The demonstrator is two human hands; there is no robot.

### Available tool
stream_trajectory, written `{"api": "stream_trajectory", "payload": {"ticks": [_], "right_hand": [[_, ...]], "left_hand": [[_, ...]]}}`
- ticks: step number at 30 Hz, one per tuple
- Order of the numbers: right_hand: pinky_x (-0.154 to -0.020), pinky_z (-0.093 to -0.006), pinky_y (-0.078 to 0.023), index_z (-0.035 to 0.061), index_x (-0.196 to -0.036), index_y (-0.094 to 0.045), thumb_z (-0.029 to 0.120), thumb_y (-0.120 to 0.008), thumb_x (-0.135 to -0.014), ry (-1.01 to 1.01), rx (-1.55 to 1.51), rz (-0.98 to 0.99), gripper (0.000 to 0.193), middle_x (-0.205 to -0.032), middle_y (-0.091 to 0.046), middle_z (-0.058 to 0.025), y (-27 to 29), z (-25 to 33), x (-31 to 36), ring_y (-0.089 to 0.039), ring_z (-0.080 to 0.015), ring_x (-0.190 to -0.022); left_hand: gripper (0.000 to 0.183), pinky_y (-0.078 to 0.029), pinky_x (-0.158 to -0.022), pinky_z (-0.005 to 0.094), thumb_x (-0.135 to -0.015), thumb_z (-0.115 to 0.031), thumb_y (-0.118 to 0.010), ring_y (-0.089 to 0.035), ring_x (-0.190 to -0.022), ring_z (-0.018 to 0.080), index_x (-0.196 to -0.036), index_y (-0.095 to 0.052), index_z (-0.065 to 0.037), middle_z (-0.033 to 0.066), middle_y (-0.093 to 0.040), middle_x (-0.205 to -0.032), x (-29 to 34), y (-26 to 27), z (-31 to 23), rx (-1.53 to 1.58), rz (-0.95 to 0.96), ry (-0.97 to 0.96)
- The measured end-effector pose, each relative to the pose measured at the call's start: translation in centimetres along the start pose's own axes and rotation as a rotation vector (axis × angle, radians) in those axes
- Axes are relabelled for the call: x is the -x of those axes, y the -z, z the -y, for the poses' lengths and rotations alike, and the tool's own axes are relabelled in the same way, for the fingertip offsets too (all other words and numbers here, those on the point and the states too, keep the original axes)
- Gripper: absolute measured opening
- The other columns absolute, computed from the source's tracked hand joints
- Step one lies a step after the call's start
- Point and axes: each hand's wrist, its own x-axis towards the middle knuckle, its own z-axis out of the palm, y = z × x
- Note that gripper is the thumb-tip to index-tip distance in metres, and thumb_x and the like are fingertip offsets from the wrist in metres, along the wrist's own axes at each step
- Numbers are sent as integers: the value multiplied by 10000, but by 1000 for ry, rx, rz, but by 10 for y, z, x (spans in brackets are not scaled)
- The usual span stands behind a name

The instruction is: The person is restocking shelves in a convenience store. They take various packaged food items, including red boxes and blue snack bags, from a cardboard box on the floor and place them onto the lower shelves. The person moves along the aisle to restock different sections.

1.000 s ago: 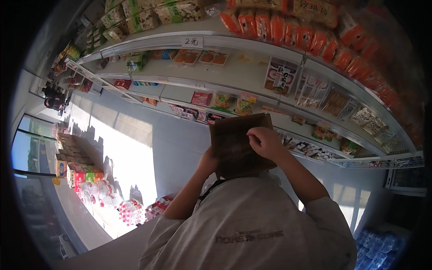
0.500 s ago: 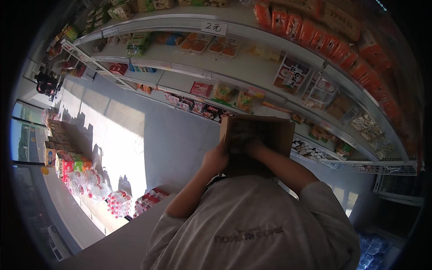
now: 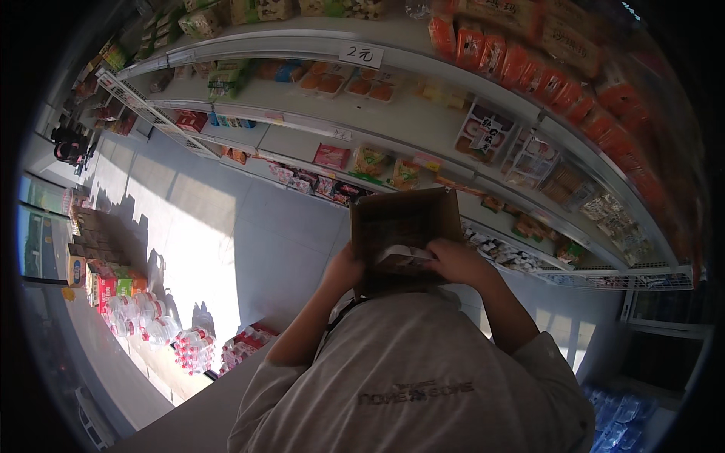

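An open brown cardboard box point(image 3: 447, 214) is in front of my chest, its opening turned toward me and its inside dark. My left hand point(image 3: 346, 268) grips the box's left wall, with the fingers partly hidden. At the right side of the opening, my right hand point(image 3: 453, 261) is closed on the end of a pale, whitish packet point(image 3: 404, 252). The packet shows at the mouth of the box; its exact kind is unclear. More contents lie deeper in the box, too dark to make out.
Curved store shelves point(image 3: 423, 121) with packaged snacks run ahead and to the right. Orange-wrapped packs point(image 3: 529, 72) line the upper shelf. Large water bottles point(image 3: 136, 315) and stacked cartons point(image 3: 113, 283) stand on the left. Blue-wrapped bottles point(image 3: 623, 415) sit at the lower right.
My right hand has drawn back from deep inside the box to its opening, with the pale packet now showing. The box and my left hand have shifted slightly left in the view.
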Motion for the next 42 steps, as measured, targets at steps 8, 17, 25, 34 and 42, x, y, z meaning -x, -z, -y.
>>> {"api": "stream_trajectory", "payload": {"ticks": [8, 17, 25, 34, 42], "right_hand": [[-890, -344, -519, 28, -1363, -582, 258, -642, -1053, -92, -892, -287, 391, -1193, -689, -69, -14, -39, 13, -650, -182, -1036], [-985, -323, -476, 63, -1439, -551, 240, -608, -1086, -185, -1362, -558, 398, -1323, -642, -41, -42, -49, 1, -595, -144, -1152], [-1007, -348, -450, 48, -1432, -547, 347, -607, -1080, -234, -898, -879, 466, -1274, -650, -72, 31, -104, -31, -591, -186, -1151], [-920, -446, -482, 39, -1323, -579, 420, -565, -1075, -194, -750, -1039, 454, -1172, -643, -166, 92, -142, -100, -637, -324, -1072], [-915, -490, -506, 21, -1435, -509, 421, -550, -1081, -236, -570, -1136, 536, -1283, -629, -219, 85, -154, -128, -644, -395, -1110]], "left_hand": [[533, -511, -1029, 469, -965, -360, -640, -645, -1259, 401, -1432, -584, -110, 233, -698, -1300, -12, -2, 6, 14, 19, -52], [560, -519, -993, 528, -974, -425, -581, -623, -1224, 481, -1452, -558, -135, 267, -685, -1288, -15, 2, 11, -136, 19, -36], [549, -519, -971, 552, -974, -385, -530, -625, -1196, 501, -1459, -540, -128, 294, -679, -1267, -5, 4, 9, -119, -38, -35], [547, -530, -941, 565, -943, -277, -539, -653, -1138, 498, -1477, -523, -163, 292, -704, -1200, 10, 4, 11, -139, -92, 1], [571, -520, -989, 538, -896, -253, -560, -638, -1202, 472, -1458, -547, -153, 270, -699, -1250, 19, 5, 29, -68, -112, 75]]}}
